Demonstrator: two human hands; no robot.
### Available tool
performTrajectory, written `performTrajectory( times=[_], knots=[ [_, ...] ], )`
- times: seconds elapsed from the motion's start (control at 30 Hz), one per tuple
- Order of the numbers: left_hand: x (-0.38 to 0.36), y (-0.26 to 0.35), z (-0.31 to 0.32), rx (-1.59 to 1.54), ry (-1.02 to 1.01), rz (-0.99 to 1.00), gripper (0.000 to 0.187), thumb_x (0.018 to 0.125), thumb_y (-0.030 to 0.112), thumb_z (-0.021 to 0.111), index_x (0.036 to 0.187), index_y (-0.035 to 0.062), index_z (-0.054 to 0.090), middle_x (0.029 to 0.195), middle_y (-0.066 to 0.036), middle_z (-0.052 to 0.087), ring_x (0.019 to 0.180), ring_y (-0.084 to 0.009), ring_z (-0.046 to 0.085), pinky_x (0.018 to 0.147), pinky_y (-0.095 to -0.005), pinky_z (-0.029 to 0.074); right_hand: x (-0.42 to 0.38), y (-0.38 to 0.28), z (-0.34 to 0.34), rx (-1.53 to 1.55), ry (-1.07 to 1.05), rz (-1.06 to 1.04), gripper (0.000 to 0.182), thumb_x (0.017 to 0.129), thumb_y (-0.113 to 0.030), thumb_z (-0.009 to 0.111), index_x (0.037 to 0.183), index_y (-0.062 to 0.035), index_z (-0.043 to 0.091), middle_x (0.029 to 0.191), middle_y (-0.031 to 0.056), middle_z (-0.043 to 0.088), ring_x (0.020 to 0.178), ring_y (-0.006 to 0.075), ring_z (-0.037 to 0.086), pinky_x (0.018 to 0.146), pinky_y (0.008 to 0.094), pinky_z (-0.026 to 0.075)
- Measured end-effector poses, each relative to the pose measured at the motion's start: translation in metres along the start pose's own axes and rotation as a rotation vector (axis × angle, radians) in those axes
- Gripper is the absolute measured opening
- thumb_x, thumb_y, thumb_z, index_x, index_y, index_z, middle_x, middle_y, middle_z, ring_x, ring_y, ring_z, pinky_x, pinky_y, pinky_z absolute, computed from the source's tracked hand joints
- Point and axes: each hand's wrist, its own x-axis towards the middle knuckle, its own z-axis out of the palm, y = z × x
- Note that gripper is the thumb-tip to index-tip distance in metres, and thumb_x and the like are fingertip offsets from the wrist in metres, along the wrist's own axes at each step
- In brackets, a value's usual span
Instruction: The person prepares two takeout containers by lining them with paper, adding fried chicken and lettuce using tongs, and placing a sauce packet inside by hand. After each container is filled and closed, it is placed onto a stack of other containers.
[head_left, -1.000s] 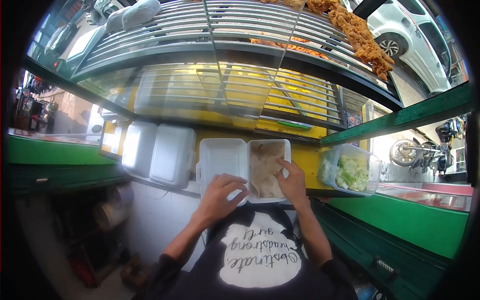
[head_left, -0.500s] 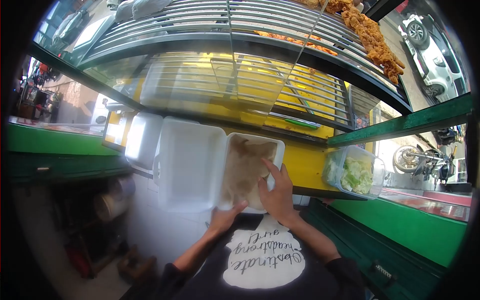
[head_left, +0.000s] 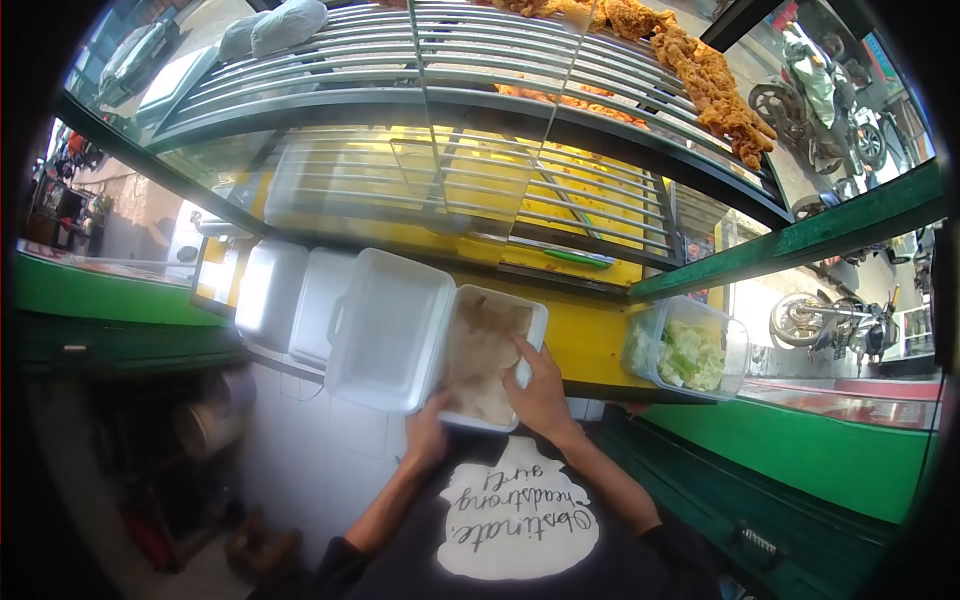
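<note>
An open white foam box lies in front of me, its empty lid [head_left: 392,330] on the left and its base [head_left: 538,325] on the right. Brown paper [head_left: 485,350] lines the base. At the near left corner of the base, by the hinge, my left hand [head_left: 428,428] grips the edge; its fingers are partly hidden and blurred. My right hand [head_left: 540,392] is over the right side of the base, with thumb and forefinger apart and touching the paper; it holds nothing that I can see.
More white foam boxes [head_left: 270,290] stand at the left. A clear tub of chopped lettuce [head_left: 690,352] is at the right on the yellow counter [head_left: 585,345]. Fried chicken [head_left: 705,85] lies on the metal rack above, behind glass. Green-handled tongs [head_left: 577,258] rest under the rack.
The foam box has turned slightly, and its lid has tilted and shifted relative to the other boxes. My left hand has moved left to the hinge corner. The whole view has shifted a little.
</note>
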Motion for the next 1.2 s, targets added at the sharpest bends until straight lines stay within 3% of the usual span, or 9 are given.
performTrajectory(
  times=[0.13,0.27,0.37,0.6,0.67,0.83,0.93,1.1,1.2],
  knots=[
    [0.007,-0.002,-0.007,0.038,0.034,0.130,0.045,0.084,-0.003,0.054,0.128,-0.0053,0.045,0.122,-0.015,0.052,0.111,-0.0275,0.054,0.093,-0.0378,0.048,0.007,-0.032,-0.031,-0.007,0.047,-0.071,0.052,0.084,-0.007,0.066,0.133,-0.0046,0.049,0.122,0.0184,0.051,0.104,0.0300,0.056,0.088,0.0353,0.048],
    [0.008,0.008,-0.025,0.080,0.072,0.112,0.042,0.078,-0.006,0.044,0.116,-0.0017,0.060,0.129,-0.024,0.055,0.126,-0.0370,0.047,0.108,-0.0409,0.034,0.036,-0.059,-0.086,0.151,0.652,-0.394,0.038,0.089,-0.009,0.063,0.125,-0.0035,0.054,0.124,0.0134,0.052,0.101,0.0161,0.056,0.081,0.0309,0.049],
    [0.011,0.013,-0.035,-0.086,0.025,0.055,0.047,0.083,0.000,0.056,0.129,-0.0060,0.046,0.125,-0.017,0.052,0.111,-0.0281,0.056,0.092,-0.0384,0.051,0.051,-0.041,-0.118,0.188,0.325,-0.281,0.031,0.090,-0.009,0.060,0.119,-0.0004,0.056,0.123,0.0156,0.054,0.105,0.0137,0.054,0.082,0.0297,0.048],
    [0.024,-0.003,-0.051,-0.124,0.026,0.153,0.048,0.084,0.000,0.056,0.130,-0.0068,0.043,0.123,-0.018,0.052,0.109,-0.0290,0.057,0.090,-0.0394,0.052,0.107,0.004,-0.061,-0.858,0.138,-0.108,0.073,0.089,-0.048,0.060,0.140,0.0005,0.039,0.145,0.0290,0.032,0.136,0.0420,0.029,0.111,0.0496,0.027],
    [0.023,-0.005,-0.056,0.015,0.006,0.178,0.040,0.078,-0.006,0.044,0.114,-0.0024,0.063,0.128,-0.023,0.056,0.123,-0.0364,0.050,0.107,-0.0398,0.035,0.125,0.020,-0.056,-0.889,0.145,-0.107,0.079,0.088,-0.051,0.060,0.143,-0.0007,0.034,0.147,0.0290,0.028,0.138,0.0423,0.025,0.112,0.0498,0.024],
    [0.004,0.049,-0.031,-0.201,-0.006,-0.035,0.045,0.084,0.000,0.055,0.126,-0.0096,0.044,0.120,-0.018,0.052,0.108,-0.0293,0.057,0.094,-0.0412,0.049,0.149,0.036,-0.057,-0.862,0.144,-0.021,0.083,0.087,-0.050,0.061,0.146,-0.0021,0.029,0.150,0.0262,0.024,0.140,0.0413,0.021,0.114,0.0503,0.021],
    [0.004,0.058,-0.028,-0.205,-0.050,-0.081,0.041,0.084,0.002,0.055,0.121,-0.0118,0.046,0.117,-0.019,0.053,0.107,-0.0284,0.057,0.095,-0.0408,0.048,0.149,0.046,-0.059,-0.845,0.348,-0.359,0.076,0.087,-0.044,0.062,0.143,-0.0018,0.033,0.140,0.0266,0.040,0.128,0.0426,0.040,0.107,0.0485,0.034],
    [0.005,0.069,-0.021,-0.217,-0.053,-0.166,0.028,0.082,0.000,0.058,0.109,-0.0077,0.056,0.111,-0.017,0.057,0.104,-0.0260,0.058,0.091,-0.0376,0.049,0.105,-0.011,-0.077,-0.823,0.151,0.078,0.042,0.088,-0.033,0.064,0.115,-0.0034,0.055,0.101,0.0220,0.063,0.084,0.0421,0.062,0.075,0.0466,0.051],
    [0.008,0.062,-0.031,0.280,-0.145,0.091,0.024,0.078,-0.006,0.059,0.102,-0.0015,0.062,0.104,-0.016,0.063,0.099,-0.0275,0.063,0.086,-0.0367,0.050,0.058,-0.047,-0.095,-0.739,0.099,0.190,0.034,0.086,-0.029,0.066,0.108,-0.0051,0.057,0.098,0.0191,0.064,0.086,0.0397,0.062,0.075,0.0468,0.049]
  ],
)
